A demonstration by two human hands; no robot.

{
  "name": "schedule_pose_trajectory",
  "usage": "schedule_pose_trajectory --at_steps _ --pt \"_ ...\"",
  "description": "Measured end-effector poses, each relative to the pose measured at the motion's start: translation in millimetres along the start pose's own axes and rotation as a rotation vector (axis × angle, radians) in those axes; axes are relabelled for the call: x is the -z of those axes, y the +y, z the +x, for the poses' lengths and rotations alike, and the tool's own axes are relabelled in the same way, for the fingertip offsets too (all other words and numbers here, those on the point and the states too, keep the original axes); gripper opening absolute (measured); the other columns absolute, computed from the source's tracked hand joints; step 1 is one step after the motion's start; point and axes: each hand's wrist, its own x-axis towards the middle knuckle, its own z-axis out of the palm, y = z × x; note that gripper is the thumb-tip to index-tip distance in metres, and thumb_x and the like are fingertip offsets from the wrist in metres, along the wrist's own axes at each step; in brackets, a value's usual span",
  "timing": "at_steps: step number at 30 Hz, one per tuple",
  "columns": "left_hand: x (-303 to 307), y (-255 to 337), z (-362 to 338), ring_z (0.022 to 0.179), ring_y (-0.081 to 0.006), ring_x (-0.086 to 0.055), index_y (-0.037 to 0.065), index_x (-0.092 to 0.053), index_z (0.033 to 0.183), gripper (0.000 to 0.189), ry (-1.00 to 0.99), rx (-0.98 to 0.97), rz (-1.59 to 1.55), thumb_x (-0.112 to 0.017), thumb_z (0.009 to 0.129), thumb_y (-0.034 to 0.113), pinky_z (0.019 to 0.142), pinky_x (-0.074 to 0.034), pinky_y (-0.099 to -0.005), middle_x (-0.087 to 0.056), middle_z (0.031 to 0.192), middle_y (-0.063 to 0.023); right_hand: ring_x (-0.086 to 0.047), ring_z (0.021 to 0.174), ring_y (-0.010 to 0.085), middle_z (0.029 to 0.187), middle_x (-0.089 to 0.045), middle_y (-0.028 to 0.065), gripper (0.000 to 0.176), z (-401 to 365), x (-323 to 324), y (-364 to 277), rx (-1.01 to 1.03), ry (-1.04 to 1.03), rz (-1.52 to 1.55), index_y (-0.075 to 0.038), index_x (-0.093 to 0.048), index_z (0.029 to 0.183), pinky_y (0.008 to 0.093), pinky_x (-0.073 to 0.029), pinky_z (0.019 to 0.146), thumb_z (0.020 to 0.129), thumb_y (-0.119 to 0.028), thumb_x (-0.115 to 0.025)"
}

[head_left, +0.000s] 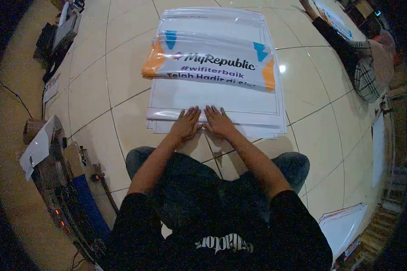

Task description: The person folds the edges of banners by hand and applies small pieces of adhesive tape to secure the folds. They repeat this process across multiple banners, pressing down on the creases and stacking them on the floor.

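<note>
A stack of large white sheets (212, 98) lies on the tiled floor in front of my crossed legs. Across its upper part rests a folded printed banner (212, 63) with orange and blue corners and the words MyRepublic. My left hand (186, 123) presses flat on the folded near edge of the top sheet, its fingers stretched forward. Close beside it, my right hand (218, 122) lies flat on the same edge with its fingers spread. Neither hand grips anything.
At the upper right another person (343, 49) reaches toward a printed stack (332, 20). More sheets (343, 226) lie at the lower right. Dark equipment with red lights (61, 217) and a white sheet (38, 147) stand on the left.
</note>
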Motion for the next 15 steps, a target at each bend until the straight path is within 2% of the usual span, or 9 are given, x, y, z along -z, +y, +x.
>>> schedule_pose_trajectory --at_steps 2,6,7,9,11,13,15 --pt "3 -5 -8 0.14 -0.0303 -0.018 0.003 -0.022 0.144 0.064 -0.001 0.23 0.076 -0.034 0.096 0.042 0.111 -0.016 -0.0515 -0.02 0.151 -0.0152 -0.025 0.138 0.0307 0.15 -0.025 0.0142 0.071 1 -13 -2 0.025 0.023 -0.032 -0.001 -0.026 0.141 0.054 -0.016 0.111 0.091 -0.048 -0.041" --pt "18 -8 -14 0.14 -0.0314 -0.018 0.0 -0.021 0.144 0.064 -0.038 0.307 0.022 -0.035 0.096 0.04 0.111 -0.015 -0.0525 -0.02 0.151 -0.0163 -0.026 0.137 0.0302 0.149 -0.026 0.0147 0.071 -3 6 11 0.039 -0.043 -0.089 0.0 -0.027 0.141 0.0541 -0.017 0.111 0.091 -0.049 -0.04" --pt "15 -11 -13 0.14 -0.0314 -0.018 0.0 -0.021 0.144 0.064 -0.046 0.315 0.02 -0.035 0.096 0.04 0.111 -0.015 -0.0525 -0.02 0.151 -0.0163 -0.027 0.137 0.03 0.148 -0.027 0.0149 0.071 1 8 8 0.06 -0.002 -0.115 0.001 -0.028 0.14 0.0532 -0.017 0.111 0.091 -0.049 -0.041" --pt "6 -12 -6 0.139 -0.0349 -0.019 0.002 -0.022 0.144 0.062 0.077 0.246 0.054 -0.038 0.096 0.038 0.11 -0.017 -0.0561 -0.019 0.151 -0.0166 -0.027 0.137 0.0297 0.148 -0.029 0.0152 0.072 6 6 0 0.07 0.022 -0.141 0.002 -0.029 0.14 0.0524 -0.018 0.111 0.091 -0.049 -0.041" --pt "4 -14 3 0.139 -0.0362 -0.018 0.002 -0.023 0.144 0.061 0.122 0.228 0.079 -0.038 0.095 0.036 0.109 -0.017 -0.0574 -0.018 0.151 -0.0166 -0.025 0.138 0.0279 0.15 -0.024 0.0132 0.071 34 5 -13 0.118 -0.048 -0.041 -0.001 -0.026 0.142 0.0489 -0.018 0.112 0.092 -0.049 -0.04" --pt "12 -10 -4 0.14 -0.0333 -0.016 0.002 -0.019 0.145 0.06 -0.042 0.292 0.083 -0.033 0.096 0.033 0.112 -0.015 -0.0522 -0.015 0.153 -0.0132 -0.026 0.137 0.0281 0.149 -0.027 0.0141 0.07 29 1 -13 0.136 -0.029 -0.052 -0.001 -0.026 0.142 0.0467 -0.019 0.112 0.092 -0.047 -0.042" --pt "13 -12 -6 0.14 -0.0332 -0.015 0.002 -0.019 0.145 0.06 -0.048 0.309 0.06 -0.033 0.096 0.034 0.112 -0.014 -0.0526 -0.014 0.153 -0.0128 -0.028 0.136 0.0293 0.147 -0.029 0.0157 0.068 15 13 8 0.169 -0.09 -0.005 0.0 -0.029 0.14 0.0482 -0.019 0.112 0.09 -0.043 -0.046"
